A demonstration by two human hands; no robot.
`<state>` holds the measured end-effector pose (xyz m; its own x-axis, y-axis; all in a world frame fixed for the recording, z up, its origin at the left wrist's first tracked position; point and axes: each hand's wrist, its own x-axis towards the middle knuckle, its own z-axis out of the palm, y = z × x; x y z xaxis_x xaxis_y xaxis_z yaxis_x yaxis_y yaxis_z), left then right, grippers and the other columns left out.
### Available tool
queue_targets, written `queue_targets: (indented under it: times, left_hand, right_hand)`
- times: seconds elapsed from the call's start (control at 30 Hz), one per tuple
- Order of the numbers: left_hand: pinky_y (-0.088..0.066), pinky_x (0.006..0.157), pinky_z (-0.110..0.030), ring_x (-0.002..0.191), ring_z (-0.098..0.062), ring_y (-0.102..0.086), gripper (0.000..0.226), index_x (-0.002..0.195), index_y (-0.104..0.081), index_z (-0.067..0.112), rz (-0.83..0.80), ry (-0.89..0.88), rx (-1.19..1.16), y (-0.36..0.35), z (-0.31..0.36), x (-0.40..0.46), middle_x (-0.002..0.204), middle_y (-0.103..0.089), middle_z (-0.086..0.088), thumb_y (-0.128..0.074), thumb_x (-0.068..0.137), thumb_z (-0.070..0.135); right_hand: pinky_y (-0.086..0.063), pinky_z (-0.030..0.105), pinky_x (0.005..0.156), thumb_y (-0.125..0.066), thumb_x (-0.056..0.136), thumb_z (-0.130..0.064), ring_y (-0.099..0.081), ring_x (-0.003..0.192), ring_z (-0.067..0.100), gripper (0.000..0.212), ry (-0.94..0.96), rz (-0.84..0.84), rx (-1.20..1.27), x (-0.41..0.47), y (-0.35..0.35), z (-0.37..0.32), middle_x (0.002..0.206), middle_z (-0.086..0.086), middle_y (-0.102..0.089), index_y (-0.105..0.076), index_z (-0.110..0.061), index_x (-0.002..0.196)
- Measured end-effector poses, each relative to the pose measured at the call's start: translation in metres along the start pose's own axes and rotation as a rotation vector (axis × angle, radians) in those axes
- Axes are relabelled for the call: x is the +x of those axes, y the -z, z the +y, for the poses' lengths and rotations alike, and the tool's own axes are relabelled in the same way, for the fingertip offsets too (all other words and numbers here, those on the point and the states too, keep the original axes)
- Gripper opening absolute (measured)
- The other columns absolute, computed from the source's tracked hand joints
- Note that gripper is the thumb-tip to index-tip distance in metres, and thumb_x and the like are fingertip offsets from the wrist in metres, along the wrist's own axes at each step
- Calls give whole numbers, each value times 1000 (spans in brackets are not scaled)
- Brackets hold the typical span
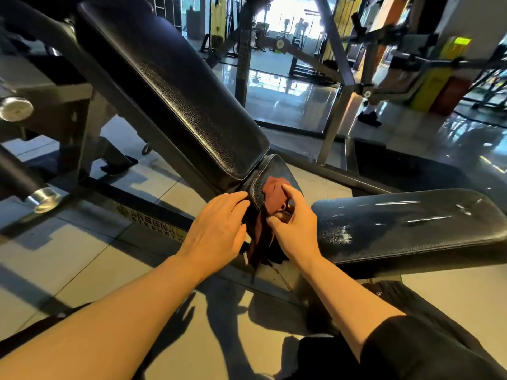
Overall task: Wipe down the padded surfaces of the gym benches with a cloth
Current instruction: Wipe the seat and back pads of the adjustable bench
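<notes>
A dark red cloth (270, 204) lies bunched on the small black seat pad (279, 168) of an incline bench, with one end hanging down over the pad's near edge. My right hand (295, 229) grips the cloth, thumb and fingers curled round its folds. My left hand (216, 229) lies with straight fingers against the left edge of the seat pad, beside the hanging cloth. The long black back pad (175, 86) slopes up to the upper left. A second black bench pad (411, 223) with shiny wet streaks lies to the right.
The bench's dark steel frame (90, 124) with chrome pegs stands at left over a tiled floor (82, 256). Glass panels, rack posts (333, 50) and other gym machines fill the background. A person's leg and shoe (369, 116) stand at the right rear.
</notes>
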<state>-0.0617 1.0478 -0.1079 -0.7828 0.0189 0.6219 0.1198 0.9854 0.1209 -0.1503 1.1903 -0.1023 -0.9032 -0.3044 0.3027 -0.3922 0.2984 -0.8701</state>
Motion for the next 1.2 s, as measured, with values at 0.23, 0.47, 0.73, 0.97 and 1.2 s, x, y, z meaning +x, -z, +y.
queue_targets:
  times: [0.23,0.47,0.73,0.97,1.2]
  left_hand:
    - [-40,103,-38,114,-31,-58,47,120,-60,-2,9,-25,-3,-6,-2,4,125,-60,-16,-74,77,9]
    - [-45,100,-43,114,-31,-57,51,123,-58,-1,-16,-18,-11,-9,-5,2,126,-58,-16,-74,76,9]
    - [-39,103,-37,116,-28,-57,50,126,-56,1,-29,-18,-7,-10,-7,2,127,-58,-15,-72,78,9]
    - [-33,106,-32,117,-26,-56,48,125,-57,0,-26,-8,-25,-11,-4,2,127,-58,-14,-69,80,9]
    - [-33,107,-30,119,-25,-54,43,127,-55,1,-19,-24,-47,-13,-8,3,129,-57,-13,-59,85,11]
  right_hand:
    - [-32,23,85,-68,84,-20,-44,110,18,28,176,87,-351,16,3,14,115,4,-52,-62,-19,111]
    - [-42,32,77,-58,93,-26,-54,103,26,25,87,203,-392,32,-10,4,108,6,-60,-49,-17,115]
    - [-27,25,86,-38,90,-58,-46,104,20,54,240,208,-529,9,-25,20,116,0,-59,-58,-21,123]
    - [-28,15,88,-55,94,-18,-48,109,24,42,344,132,-352,10,-15,23,122,5,-53,-54,-23,136]
    - [-26,18,86,-56,92,-7,-47,112,27,45,229,74,-470,52,0,37,119,9,-54,-56,-23,134]
